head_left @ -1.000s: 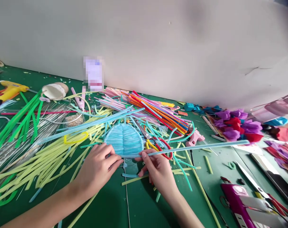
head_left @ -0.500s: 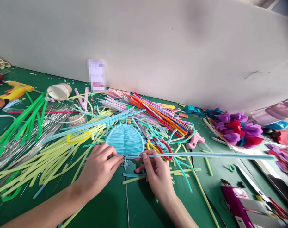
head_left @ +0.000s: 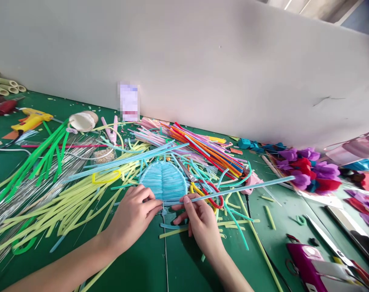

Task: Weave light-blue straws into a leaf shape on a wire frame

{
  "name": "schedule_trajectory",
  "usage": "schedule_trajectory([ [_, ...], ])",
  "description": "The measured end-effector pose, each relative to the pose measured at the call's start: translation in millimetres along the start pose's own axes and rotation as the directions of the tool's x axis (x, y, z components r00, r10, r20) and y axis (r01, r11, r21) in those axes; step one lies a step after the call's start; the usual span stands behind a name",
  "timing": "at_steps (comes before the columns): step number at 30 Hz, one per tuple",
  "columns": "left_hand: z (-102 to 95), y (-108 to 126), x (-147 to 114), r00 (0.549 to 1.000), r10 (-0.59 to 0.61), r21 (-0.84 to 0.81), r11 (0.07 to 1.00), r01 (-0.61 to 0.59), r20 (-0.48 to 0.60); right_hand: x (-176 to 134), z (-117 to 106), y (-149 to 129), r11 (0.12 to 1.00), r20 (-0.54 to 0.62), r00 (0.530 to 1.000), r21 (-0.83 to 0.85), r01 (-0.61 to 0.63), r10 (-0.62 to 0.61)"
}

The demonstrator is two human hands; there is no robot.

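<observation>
A light-blue leaf shape made of pipe cleaners point(head_left: 163, 180) stands between my hands, with a thin wire stem point(head_left: 166, 259) running down from its base. My left hand point(head_left: 140, 213) pinches the leaf's lower left edge by the stem, thumb and fingers together. My right hand point(head_left: 199, 215) holds a long light-blue pipe cleaner point(head_left: 251, 185) between thumb and forefinger at the lower right edge. One end of this strip lies along the leaf's base; its free end sticks out to the right, slanting upward. Red-and-yellow-handled scissors point(head_left: 207, 192) lie right behind my right hand.
Yellow-green pipe cleaners point(head_left: 77, 202) and thin wires point(head_left: 8, 227) spread on the left. A yellow glue gun point(head_left: 35, 119) lies farther back. Multicoloured pipe cleaners point(head_left: 202, 148) are heaped behind the leaf. Purple and red felt flowers point(head_left: 308, 170), large scissors point(head_left: 330, 241) and a magenta power strip point(head_left: 306, 263) sit right.
The long strip in my right hand has swung its free end upward and away, from nearly level to slanted. Both hands keep their grip. The whole view has shifted slightly.
</observation>
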State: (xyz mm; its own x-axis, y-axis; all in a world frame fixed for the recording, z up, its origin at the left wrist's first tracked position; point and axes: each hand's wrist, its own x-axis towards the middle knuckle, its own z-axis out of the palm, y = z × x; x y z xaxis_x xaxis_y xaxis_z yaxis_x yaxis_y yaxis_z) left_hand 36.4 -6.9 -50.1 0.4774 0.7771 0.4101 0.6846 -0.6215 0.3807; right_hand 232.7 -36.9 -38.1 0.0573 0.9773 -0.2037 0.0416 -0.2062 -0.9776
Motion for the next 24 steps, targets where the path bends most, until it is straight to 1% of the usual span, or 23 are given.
schedule_trajectory([
  [3,0.2,0.6,0.4,1.000,0.007,-0.007,1.000,-0.007,-0.005,0.4,-0.4,-0.5,1.000,-0.002,1.000,0.017,-0.006,0.006],
  [7,-0.8,1.0,0.7,1.000,0.015,-0.008,1.000,-0.015,-0.008,1.4,-0.4,-1.5,0.998,-0.054,0.999,0.056,0.013,-0.010],
  [17,1.3,0.5,3.0,0.999,0.036,-0.018,0.999,-0.036,0.018,1.6,-0.2,3.2,0.999,-0.029,0.999,0.013,0.030,-0.029],
  [20,0.0,1.4,6.5,0.994,0.072,0.043,0.996,-0.076,0.085,1.9,0.0,2.4,1.000,-0.019,1.000,0.005,0.016,-0.016],
  [24,0.0,2.8,8.9,0.975,0.106,0.188,0.972,-0.144,0.195,1.1,1.4,3.6,0.999,-0.025,0.999,-0.027,0.036,-0.036],
])
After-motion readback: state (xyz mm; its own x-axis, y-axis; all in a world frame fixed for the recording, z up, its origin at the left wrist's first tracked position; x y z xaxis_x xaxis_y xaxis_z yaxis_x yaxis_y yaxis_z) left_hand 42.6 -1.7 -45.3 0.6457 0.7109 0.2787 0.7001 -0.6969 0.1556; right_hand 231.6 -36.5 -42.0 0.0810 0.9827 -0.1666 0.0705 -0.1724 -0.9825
